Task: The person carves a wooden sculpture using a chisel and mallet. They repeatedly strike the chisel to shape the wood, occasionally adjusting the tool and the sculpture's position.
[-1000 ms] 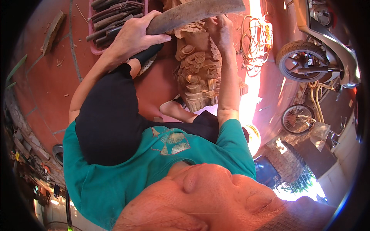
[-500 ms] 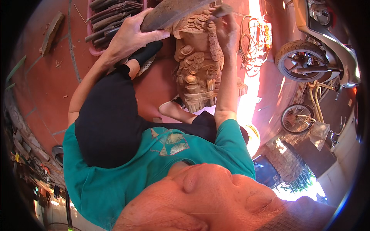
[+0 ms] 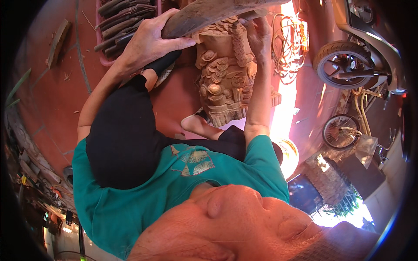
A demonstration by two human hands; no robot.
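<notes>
A thick, dark wooden club (image 3: 213, 16) slants across the top of the view. My left hand (image 3: 150, 39) is closed round its near end, the thumb stretched along the underside. Beneath the club stands a carved wooden figure (image 3: 222, 74) with coin-like discs, beads and stepped shapes. My right hand (image 3: 260, 32) is at the carving's upper right, its fingers closed round a short brown handle (image 3: 252, 14). Club and handle overlap in this view; whether they touch I cannot tell. The handle's working end is hidden.
Left of the carving, a pink basket (image 3: 103, 58) holds several dark-handled tools (image 3: 126, 26). A wood offcut (image 3: 58, 43) lies on the red tiled floor (image 3: 56, 100). On the right are a coiled cable (image 3: 283, 48), a motorbike wheel (image 3: 342, 65) and a bicycle (image 3: 342, 132).
The club has swung lower at its right end and now overlaps the short handle. My left hand shifted slightly right; my right hand moved a little right and down, still gripping the handle.
</notes>
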